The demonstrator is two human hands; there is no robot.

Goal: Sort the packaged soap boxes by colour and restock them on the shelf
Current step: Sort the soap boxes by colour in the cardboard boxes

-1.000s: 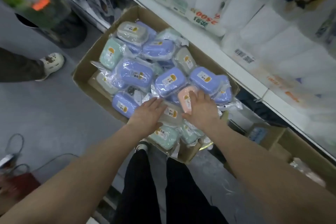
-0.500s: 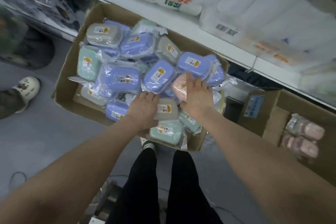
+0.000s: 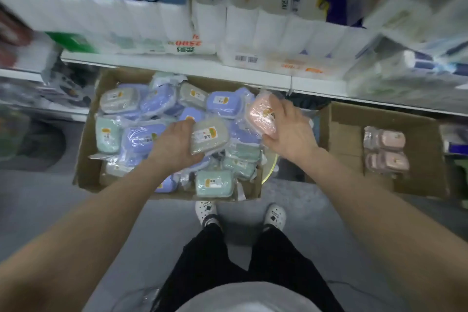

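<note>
Two hands, one wrapped soap box in each, over an open carton on the grey floor.

Item 1: left hand, fingers and thumb curled round the left edge of a grey soap box, label up, held above the middle of the pile.

Item 2: right hand, fingers wrapped over a pink soap box, held tilted at the carton's far right corner, just below the white shelf.

Item 3: carton contents, heaped loose in clear wrap: many purple soap boxes, several mint-green soap boxes mostly along the left and near sides, and another grey one at the far left.

Item 4: smaller carton to the right, apart from the first, holding two pink soap boxes side by side against its right part (labels too blurred to read).

Item 5: shelf stock, large white tissue packs in printed wrap, standing along the edge.

Item 6: white clogs on the person's feet, just near of the first carton.
</note>
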